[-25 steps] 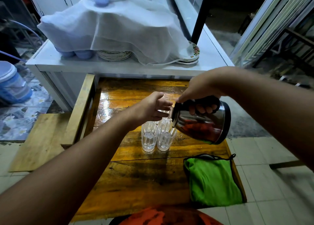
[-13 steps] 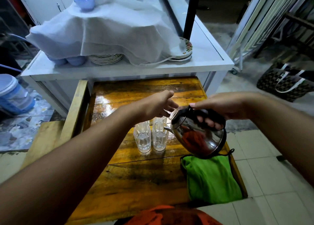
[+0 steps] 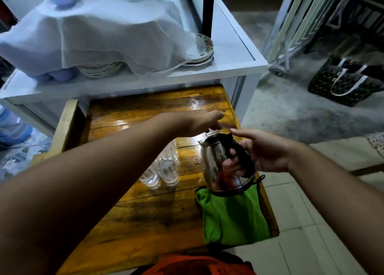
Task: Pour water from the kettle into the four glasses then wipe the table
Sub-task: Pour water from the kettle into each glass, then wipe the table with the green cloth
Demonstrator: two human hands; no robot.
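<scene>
Your right hand (image 3: 268,152) grips the black handle of the steel kettle (image 3: 220,166), fingers curled through it and forefinger stretched out toward the lid; the kettle stands nearly upright at the right side of the wooden table (image 3: 145,222), its base just over the far edge of the folded green cloth (image 3: 234,218). Your left hand (image 3: 197,123) reaches across above the kettle's lid, fingers bent downward at the lid's knob; whether they pinch it cannot be made out. The cluster of clear glasses (image 3: 164,166) stands just left of the kettle, partly hidden beneath your left forearm, with water visible in the nearer ones. The tabletop around them shines wet. Behind, a white cabinet (image 3: 232,66) carries plates under a white cloth (image 3: 99,35).
</scene>
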